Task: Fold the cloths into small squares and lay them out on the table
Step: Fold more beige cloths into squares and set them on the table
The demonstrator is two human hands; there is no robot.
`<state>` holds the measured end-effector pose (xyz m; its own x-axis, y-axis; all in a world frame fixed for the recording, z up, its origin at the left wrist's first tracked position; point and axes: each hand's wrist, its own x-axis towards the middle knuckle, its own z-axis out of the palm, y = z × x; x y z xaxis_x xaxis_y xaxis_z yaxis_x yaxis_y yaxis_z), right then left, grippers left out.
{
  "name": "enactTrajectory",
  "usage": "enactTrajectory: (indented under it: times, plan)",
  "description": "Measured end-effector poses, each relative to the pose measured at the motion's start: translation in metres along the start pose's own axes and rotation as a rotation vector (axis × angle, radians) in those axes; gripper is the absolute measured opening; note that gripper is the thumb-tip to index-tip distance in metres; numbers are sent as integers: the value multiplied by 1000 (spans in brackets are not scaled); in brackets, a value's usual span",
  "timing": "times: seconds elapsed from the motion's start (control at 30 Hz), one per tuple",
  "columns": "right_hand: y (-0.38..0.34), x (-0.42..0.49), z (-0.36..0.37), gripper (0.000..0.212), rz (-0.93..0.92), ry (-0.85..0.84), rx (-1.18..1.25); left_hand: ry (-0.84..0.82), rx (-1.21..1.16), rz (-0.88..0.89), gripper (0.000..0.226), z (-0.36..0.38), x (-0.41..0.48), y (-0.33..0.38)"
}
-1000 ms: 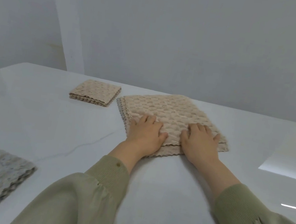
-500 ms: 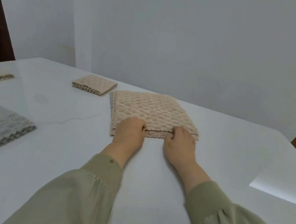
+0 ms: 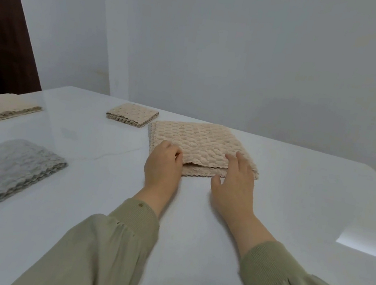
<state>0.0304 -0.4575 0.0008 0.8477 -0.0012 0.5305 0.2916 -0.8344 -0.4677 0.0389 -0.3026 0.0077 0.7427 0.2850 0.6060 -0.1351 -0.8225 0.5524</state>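
The beige waffle-textured cloth (image 3: pixel 203 142), already doubled over, lies flat on the white glossy surface (image 3: pixel 294 207) straight ahead of both hands, its near edge touching them. That near edge runs left to right across the person's front, and it is the open side: 2 layers show there, with a dark gap where the upper one is raised a little. The cloth's width matches the span between the 2 hands. Whether it is longer across or away I cannot tell from this angle.

The left hand (image 3: pixel 162 165) sits at the near left corner, fingers curled in and pinching the edge of the upper layer. The right hand (image 3: pixel 235 181) is at the near right corner, fingers spread and fairly straight, lying over the top layer, thumb held apart just off the lower layer; it has not closed on anything. Each hand is equally near its own corner, so neither needs to reach.

My reading is that the next fold depends on that raised near edge: both corners must travel together or the layers will skew.

Beyond the left hand, just past the cloth's far left corner, lies a small folded beige square (image 3: pixel 132 115). Well to the left of the hands are a cream folded cloth (image 3: pixel 4 108) and a grey folded cloth (image 3: pixel 7 169).

No brand, label or writing is visible.
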Motion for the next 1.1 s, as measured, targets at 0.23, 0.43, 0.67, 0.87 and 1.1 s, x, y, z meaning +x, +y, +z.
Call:
enactTrajectory:
  times: [0.23, 0.43, 0.67, 0.87, 1.1]
  plan:
    - [3, -2, 6, 52, -18, -74, -39, -288, 195, -21, 22, 6, 8, -7]
    - [5, 2, -5, 56, -6, 135, 165, 50, -155, -45, 13, 1, 6, 1]
    - [3, -5, -23, 77, -239, 130, 285, 182, -518, 455, 24, -24, -30, 46]
    - [5, -4, -15, 27, -97, 166, 415, 177, -553, 85, 30, -45, -28, 13]
    - [15, -12, -51, 54, 11, 645, 516, -402, 56, -118, 38, -18, -13, -22]
